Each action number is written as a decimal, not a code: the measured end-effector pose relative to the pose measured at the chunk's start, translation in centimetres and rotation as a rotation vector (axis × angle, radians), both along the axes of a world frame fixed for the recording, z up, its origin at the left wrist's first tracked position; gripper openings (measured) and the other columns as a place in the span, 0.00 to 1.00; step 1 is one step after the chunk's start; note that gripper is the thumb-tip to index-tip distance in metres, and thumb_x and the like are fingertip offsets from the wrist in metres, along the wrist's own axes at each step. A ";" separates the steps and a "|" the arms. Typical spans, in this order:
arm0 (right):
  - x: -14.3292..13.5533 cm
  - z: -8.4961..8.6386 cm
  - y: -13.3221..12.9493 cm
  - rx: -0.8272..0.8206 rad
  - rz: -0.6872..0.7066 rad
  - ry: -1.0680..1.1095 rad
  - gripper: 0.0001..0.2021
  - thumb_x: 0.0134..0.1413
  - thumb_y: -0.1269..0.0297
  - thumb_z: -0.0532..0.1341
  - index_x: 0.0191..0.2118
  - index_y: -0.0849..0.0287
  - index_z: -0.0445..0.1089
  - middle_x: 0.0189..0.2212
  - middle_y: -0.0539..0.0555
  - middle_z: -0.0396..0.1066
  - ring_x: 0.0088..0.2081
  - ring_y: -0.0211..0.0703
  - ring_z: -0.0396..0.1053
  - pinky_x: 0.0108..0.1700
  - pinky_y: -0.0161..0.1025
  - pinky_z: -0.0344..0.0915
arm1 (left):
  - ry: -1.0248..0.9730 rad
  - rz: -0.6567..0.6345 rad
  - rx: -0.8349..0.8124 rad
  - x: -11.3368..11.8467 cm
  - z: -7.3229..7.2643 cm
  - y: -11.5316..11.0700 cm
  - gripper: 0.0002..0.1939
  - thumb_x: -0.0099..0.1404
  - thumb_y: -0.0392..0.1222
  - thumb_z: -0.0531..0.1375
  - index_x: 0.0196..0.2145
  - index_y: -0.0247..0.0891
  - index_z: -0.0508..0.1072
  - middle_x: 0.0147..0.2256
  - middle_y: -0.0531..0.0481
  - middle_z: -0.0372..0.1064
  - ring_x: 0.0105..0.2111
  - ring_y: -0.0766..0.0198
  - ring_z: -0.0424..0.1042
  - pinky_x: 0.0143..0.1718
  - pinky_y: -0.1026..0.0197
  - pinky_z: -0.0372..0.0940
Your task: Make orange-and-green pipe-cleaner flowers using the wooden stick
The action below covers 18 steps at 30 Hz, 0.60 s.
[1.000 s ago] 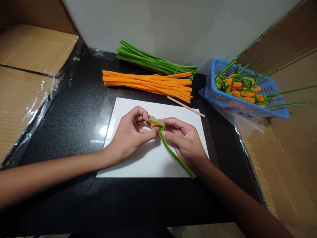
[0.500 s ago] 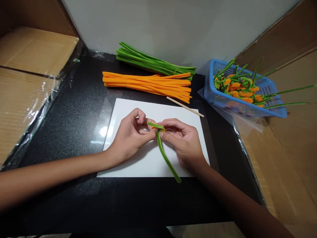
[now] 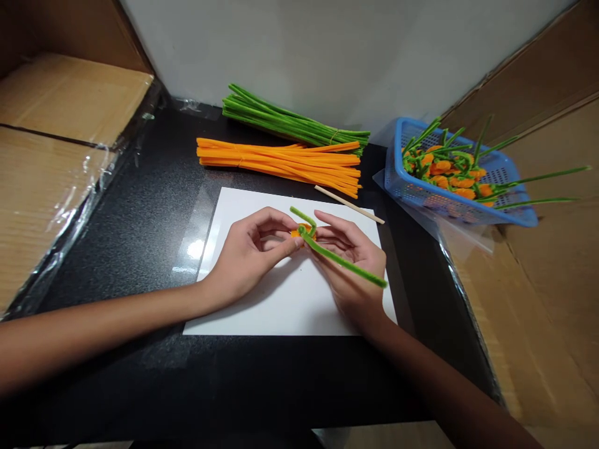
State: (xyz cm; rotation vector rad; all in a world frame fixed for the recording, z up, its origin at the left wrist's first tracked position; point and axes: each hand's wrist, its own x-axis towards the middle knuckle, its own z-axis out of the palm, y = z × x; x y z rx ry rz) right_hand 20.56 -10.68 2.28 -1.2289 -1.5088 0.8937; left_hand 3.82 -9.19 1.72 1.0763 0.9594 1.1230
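Observation:
Over the white sheet, my left hand pinches a small orange pipe-cleaner coil between thumb and fingers. A green pipe cleaner curls at the top of the coil; its short end points up and away, its long end crosses in front of my right hand. My right hand closes on the coil's right side with thumb and fingers, the index finger lifted off. Its fingertips are partly hidden by the green stem.
Behind the sheet lie an orange pipe-cleaner bundle and a green bundle. A thin wooden stick rests across the sheet's far edge. At right, a blue basket holds several orange and green pieces. Cardboard borders the black table.
The coil has turned in my fingers. The green pipe cleaner's long end has swung from pointing toward me to pointing right, and my right index finger has lifted.

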 end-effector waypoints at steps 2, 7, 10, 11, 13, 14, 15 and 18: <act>0.1 0.3 0.0 0.098 -0.007 -0.091 0.14 0.57 0.63 0.66 0.50 0.52 0.76 0.42 0.56 0.77 0.42 0.46 0.75 0.40 0.42 0.75 | 0.001 0.011 -0.001 0.0 0.0 0.0 0.14 0.56 0.44 0.71 0.36 0.35 0.75 0.37 0.46 0.76 0.37 0.62 0.77 0.39 0.61 0.74; 0.6 0.4 0.2 0.290 0.019 -0.305 0.14 0.60 0.69 0.62 0.49 0.51 0.78 0.39 0.56 0.75 0.39 0.44 0.74 0.41 0.43 0.73 | 0.033 0.021 0.001 -0.1 0.2 0.0 0.14 0.55 0.45 0.71 0.35 0.35 0.77 0.34 0.47 0.77 0.34 0.62 0.77 0.38 0.61 0.74; 0.8 0.2 0.4 0.326 0.057 -0.383 0.15 0.61 0.70 0.61 0.52 0.52 0.76 0.39 0.56 0.75 0.38 0.44 0.73 0.40 0.42 0.72 | 0.052 0.013 -0.015 -0.1 0.3 0.0 0.14 0.55 0.46 0.71 0.36 0.34 0.78 0.33 0.47 0.78 0.33 0.62 0.77 0.37 0.60 0.73; 0.9 0.2 0.4 0.332 0.072 -0.403 0.16 0.61 0.69 0.61 0.53 0.52 0.76 0.39 0.56 0.75 0.38 0.44 0.73 0.39 0.42 0.72 | 0.056 0.009 -0.018 -0.1 0.3 0.0 0.14 0.56 0.46 0.71 0.36 0.34 0.78 0.33 0.47 0.78 0.32 0.62 0.77 0.36 0.60 0.73; 0.9 0.2 0.5 0.341 0.098 -0.427 0.16 0.62 0.69 0.61 0.53 0.52 0.76 0.39 0.56 0.75 0.38 0.44 0.73 0.39 0.42 0.72 | 0.057 0.002 -0.025 -0.2 0.3 0.0 0.15 0.56 0.46 0.71 0.37 0.34 0.78 0.34 0.46 0.78 0.32 0.61 0.77 0.36 0.60 0.74; 1.0 0.2 0.5 0.353 0.103 -0.431 0.15 0.62 0.69 0.61 0.53 0.52 0.76 0.39 0.56 0.75 0.38 0.43 0.73 0.39 0.42 0.71 | 0.053 0.000 -0.028 -0.2 0.3 0.0 0.16 0.56 0.46 0.71 0.38 0.35 0.78 0.34 0.46 0.78 0.32 0.61 0.78 0.36 0.60 0.74; 1.0 0.2 0.5 0.367 0.105 -0.433 0.15 0.62 0.69 0.61 0.52 0.52 0.76 0.39 0.56 0.75 0.38 0.43 0.73 0.39 0.42 0.71 | 0.050 0.001 -0.030 -0.2 0.3 0.0 0.17 0.56 0.46 0.71 0.40 0.35 0.77 0.34 0.46 0.78 0.32 0.60 0.78 0.36 0.59 0.74; 0.9 0.2 0.4 0.413 0.085 -0.444 0.14 0.62 0.69 0.61 0.51 0.50 0.77 0.37 0.56 0.75 0.38 0.44 0.72 0.39 0.42 0.71 | 0.052 0.014 -0.019 -0.3 0.3 -0.1 0.17 0.56 0.45 0.71 0.41 0.36 0.76 0.34 0.47 0.78 0.34 0.59 0.79 0.37 0.59 0.74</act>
